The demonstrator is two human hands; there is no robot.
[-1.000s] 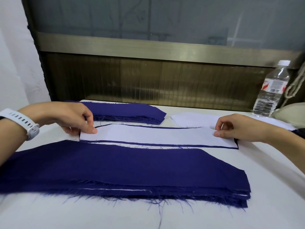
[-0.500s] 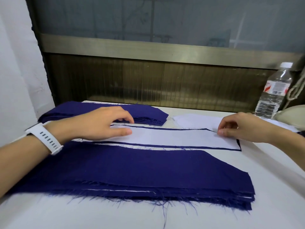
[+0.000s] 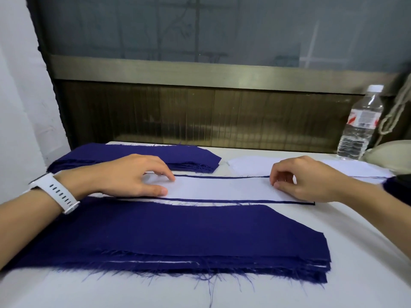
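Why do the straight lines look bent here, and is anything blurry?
Head view: a wide-angle lens likely bows the window rail and stretches the forearms near the edges; head view: soft, even light, only faint shadows under the left hand and right hand; head view: the white strip is sharp, the water bottle and top right corner slightly smeared.

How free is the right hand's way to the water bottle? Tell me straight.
Probably yes. The right hand rests on the white strip; the water bottle stands upright behind it to the right, with only flat white cloth between.
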